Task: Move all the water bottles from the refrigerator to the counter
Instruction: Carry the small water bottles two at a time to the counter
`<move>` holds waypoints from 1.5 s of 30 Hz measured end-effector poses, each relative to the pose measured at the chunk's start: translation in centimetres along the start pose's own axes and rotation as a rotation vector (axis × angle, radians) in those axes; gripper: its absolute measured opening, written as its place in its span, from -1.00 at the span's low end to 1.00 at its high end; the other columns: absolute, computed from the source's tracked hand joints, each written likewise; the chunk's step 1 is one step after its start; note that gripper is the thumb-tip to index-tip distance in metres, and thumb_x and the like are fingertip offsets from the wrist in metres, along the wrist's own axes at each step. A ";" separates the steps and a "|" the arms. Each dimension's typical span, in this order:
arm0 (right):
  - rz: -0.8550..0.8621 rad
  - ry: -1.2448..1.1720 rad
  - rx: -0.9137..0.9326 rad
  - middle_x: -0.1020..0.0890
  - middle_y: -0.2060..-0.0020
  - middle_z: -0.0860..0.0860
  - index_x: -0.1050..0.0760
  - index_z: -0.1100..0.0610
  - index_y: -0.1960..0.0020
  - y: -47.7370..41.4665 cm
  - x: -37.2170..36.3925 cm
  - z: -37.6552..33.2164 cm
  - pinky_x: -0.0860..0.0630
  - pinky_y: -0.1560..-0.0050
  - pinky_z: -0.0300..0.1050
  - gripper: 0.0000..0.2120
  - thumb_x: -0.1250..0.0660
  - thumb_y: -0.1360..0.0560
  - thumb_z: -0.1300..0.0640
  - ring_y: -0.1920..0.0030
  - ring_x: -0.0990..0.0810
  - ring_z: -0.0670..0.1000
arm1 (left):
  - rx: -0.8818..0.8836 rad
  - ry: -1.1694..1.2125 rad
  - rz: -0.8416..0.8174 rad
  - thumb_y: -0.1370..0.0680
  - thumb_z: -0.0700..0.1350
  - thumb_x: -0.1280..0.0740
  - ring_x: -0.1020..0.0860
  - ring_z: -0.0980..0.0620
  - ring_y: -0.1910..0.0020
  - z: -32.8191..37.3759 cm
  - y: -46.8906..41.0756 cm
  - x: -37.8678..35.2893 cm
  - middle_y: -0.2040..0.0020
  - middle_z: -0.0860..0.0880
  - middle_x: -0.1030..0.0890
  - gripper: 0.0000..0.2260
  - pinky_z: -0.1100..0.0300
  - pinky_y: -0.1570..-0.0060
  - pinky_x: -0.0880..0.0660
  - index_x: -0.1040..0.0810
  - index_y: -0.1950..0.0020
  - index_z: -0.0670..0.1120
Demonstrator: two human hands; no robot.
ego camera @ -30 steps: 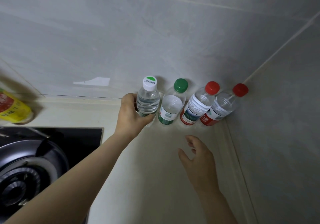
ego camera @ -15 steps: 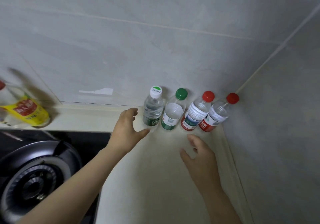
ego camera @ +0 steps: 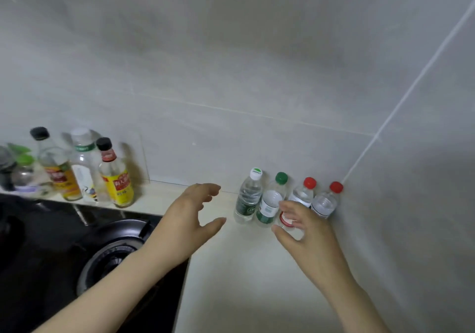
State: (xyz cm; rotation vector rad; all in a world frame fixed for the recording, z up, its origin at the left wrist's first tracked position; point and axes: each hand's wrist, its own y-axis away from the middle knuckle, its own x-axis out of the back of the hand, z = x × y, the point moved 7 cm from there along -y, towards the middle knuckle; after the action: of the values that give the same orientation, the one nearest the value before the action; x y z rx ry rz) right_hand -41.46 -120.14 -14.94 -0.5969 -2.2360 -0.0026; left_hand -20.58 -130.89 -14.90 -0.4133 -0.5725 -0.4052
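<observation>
The fingers [ego camera: 205, 190] of the left hand [ego camera: 189, 219] are straight and spread, thumb apart, holding nothing. A second ago they wrapped the white-capped bottle [ego camera: 248, 196]; now the hand has drawn back toward frame centre, clear of it. The right hand [ego camera: 311, 235], loosely cupped with thumb and fingers [ego camera: 293, 208] apart, has come up in front of the first red-capped bottle [ego camera: 301, 192]; whether it touches is unclear. The white-capped bottle stands upright at centre right, leftmost in a row with the green-capped bottle [ego camera: 272, 201] and the second red-capped bottle [ego camera: 326, 201] on the counter [ego camera: 244, 276]. This delivery looks finished; the refrigerator is out of view, so I cannot tell whether more bottles remain.
</observation>
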 end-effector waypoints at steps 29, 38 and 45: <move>-0.511 -0.334 0.985 -0.57 -0.05 -0.36 -0.51 -0.20 -0.22 13.3 -1.0 -30.4 -0.47 -0.22 -0.26 -0.61 -0.44 -0.41 -0.04 -0.13 -0.52 -0.32 | 0.265 -0.459 0.757 -0.42 -0.03 -0.49 -0.49 0.34 -0.20 14.2 30.4 21.6 -0.15 0.33 -0.52 -0.56 0.38 -0.16 -0.47 -0.46 -0.24 0.24; -0.668 -0.433 1.259 -0.58 -0.08 -0.33 -0.49 -0.17 -0.26 27.0 -3.2 -40.4 -0.45 -0.16 -0.38 -0.60 -0.44 -0.44 -0.03 -0.14 -0.51 -0.33 | 0.473 -0.546 0.967 -0.36 0.13 -0.38 -0.49 0.25 -0.20 17.3 46.4 26.7 -0.26 0.29 -0.45 -0.52 0.34 -0.08 -0.54 -0.40 -0.27 0.24; -0.813 -0.517 1.458 -0.57 -0.12 -0.26 -0.50 -0.08 -0.29 41.3 -4.9 -46.9 -0.43 -0.17 -0.45 -0.57 -0.45 -0.44 -0.02 -0.16 -0.51 -0.29 | 0.575 -0.696 1.126 -0.38 0.11 -0.41 -0.49 0.29 -0.21 21.1 60.9 29.7 -0.21 0.34 -0.48 -0.57 0.38 -0.16 -0.49 -0.37 -0.21 0.34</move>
State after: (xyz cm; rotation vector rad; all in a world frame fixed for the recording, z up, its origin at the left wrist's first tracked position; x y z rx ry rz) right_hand 11.96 -94.48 5.59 1.1717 -2.0708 1.3234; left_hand 21.92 -76.99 3.02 -0.2520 -0.9810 1.0094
